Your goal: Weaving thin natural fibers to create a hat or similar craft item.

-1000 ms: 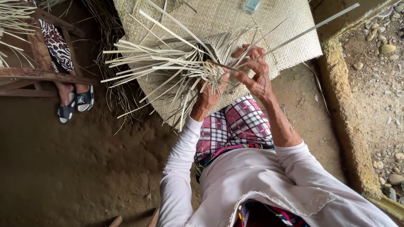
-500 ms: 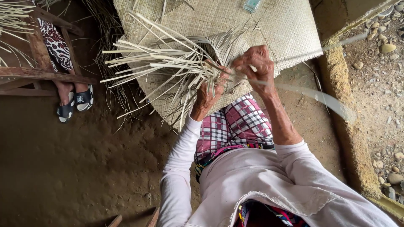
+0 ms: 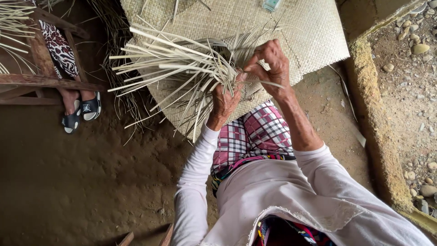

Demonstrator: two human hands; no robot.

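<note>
I am watching the left hand [image 3: 226, 98] clamping a bundle of dried palm strips [image 3: 182, 68] above the woven mat [image 3: 309, 36], while the right hand [image 3: 271, 68] is pinching one light, springy, probably brittle strip near the gathered base.

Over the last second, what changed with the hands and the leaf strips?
The long strip that stuck out to the right has been drawn in. The right hand now pinches by the bundle of strips. The left hand still grips it; the woven mat lies unchanged.

Pale pinkish-white long-sleeved top, lace-like hem trim; pink-white plaid skirt, perhaps colourful waistband.
</note>
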